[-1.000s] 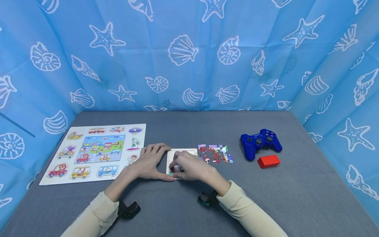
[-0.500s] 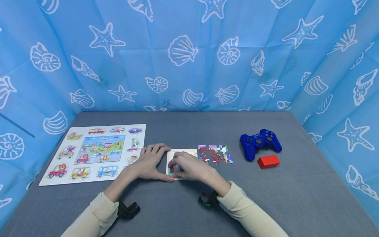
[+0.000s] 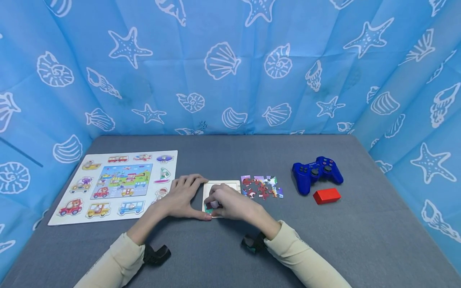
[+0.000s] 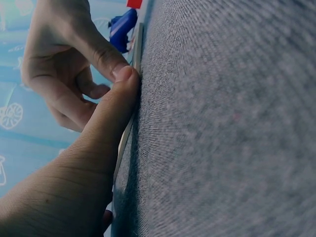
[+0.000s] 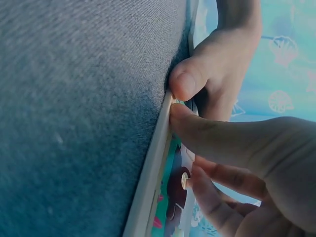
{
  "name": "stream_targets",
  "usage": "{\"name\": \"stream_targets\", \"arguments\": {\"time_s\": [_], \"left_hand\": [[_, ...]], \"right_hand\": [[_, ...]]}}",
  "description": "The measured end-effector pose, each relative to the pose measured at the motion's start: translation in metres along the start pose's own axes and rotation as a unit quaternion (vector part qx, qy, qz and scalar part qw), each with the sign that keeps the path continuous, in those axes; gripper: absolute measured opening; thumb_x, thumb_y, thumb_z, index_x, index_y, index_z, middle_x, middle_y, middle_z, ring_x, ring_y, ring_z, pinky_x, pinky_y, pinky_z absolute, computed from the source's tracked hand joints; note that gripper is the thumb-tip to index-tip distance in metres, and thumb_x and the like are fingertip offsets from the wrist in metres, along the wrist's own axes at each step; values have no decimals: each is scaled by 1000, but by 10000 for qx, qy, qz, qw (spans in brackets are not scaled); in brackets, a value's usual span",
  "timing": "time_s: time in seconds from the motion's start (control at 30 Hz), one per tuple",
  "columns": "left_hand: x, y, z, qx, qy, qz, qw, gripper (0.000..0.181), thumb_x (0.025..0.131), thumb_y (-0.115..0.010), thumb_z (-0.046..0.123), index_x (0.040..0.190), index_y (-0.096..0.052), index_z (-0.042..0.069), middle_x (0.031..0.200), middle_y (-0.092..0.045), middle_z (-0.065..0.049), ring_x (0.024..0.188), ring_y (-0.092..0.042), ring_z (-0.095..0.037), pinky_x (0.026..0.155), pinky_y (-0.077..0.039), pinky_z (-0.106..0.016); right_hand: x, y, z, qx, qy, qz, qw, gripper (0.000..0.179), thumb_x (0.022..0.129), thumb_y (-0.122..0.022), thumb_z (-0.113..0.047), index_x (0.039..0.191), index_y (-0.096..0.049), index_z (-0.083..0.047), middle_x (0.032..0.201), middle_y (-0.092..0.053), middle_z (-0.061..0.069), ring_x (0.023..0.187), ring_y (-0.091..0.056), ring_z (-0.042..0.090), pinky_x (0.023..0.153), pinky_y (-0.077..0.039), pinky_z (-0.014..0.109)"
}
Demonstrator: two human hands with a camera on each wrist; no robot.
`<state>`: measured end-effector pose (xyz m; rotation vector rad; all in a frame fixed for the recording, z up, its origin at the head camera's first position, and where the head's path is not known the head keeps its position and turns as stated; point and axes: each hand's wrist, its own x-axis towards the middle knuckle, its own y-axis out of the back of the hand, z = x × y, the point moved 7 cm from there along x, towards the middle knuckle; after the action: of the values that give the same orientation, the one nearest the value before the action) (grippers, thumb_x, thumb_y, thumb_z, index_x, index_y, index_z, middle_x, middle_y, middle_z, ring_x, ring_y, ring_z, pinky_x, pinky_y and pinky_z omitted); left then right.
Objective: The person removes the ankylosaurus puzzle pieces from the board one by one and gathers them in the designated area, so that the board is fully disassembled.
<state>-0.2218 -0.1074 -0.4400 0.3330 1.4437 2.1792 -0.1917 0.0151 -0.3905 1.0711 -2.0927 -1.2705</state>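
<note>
A small wooden puzzle tray lies between the hands, with green and dark brown pieces in its near left part. My left hand rests along its left side, fingers spread and fairly straight, thumb at the near left corner. Over the tray, my right hand pinches a pale jigsaw piece between thumb and curled fingers. In the right wrist view its thumb lies at the rim, close to the left thumb. The right hand hides much of the tray.
Several loose jigsaw pieces lie right of the tray. Farther right are a blue game controller and a red block. A white peg puzzle board with vehicle pieces is at left. A blue shell-print curtain encloses the table.
The right hand's fingers shift slightly over the tray's near left part, and the pale piece under them changes its tilt a little. The left hand stays in place.
</note>
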Motion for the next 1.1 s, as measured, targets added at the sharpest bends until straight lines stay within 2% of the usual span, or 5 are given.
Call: {"name": "stream_targets", "arguments": {"time_s": [0.27,0.53,0.8,1.1], "left_hand": [[1,-1,-1,21,41,-21,10000,106,71,-74,79,153,-40,22,158,-37,-9,141,-34,-37,109,-27,-62],[2,-1,-1,8,43,-17,10000,106,71,-74,79,154,-40,22,157,-37,-9,141,-34,-37,109,-27,-62],[-1,0,0,-10,-114,96,9999,104,72,-75,76,153,-41,19,156,-38,-12,138,-36,-41,105,-29,-63],[-1,2,2,-20,-47,8,10000,104,72,-76,75,154,-40,21,158,-36,-11,140,-35,-39,107,-28,-62]], "right_hand": [[-1,0,1,136,-152,-84,9998,28,88,-81,-10,115,-77,-4,103,-67,8,83,-56,12,71,-45,18],[-2,-1,2,221,-208,-200,9993,30,89,-79,-9,119,-75,-3,107,-66,10,83,-59,14,70,-46,17],[-3,-3,0,-95,59,-118,9999,24,92,-76,-7,115,-76,-6,103,-65,9,82,-57,14,70,-45,18],[-3,-4,0,-250,-35,-189,9995,32,93,-75,-10,125,-73,-7,101,-65,7,76,-47,6,66,-40,17]]}}
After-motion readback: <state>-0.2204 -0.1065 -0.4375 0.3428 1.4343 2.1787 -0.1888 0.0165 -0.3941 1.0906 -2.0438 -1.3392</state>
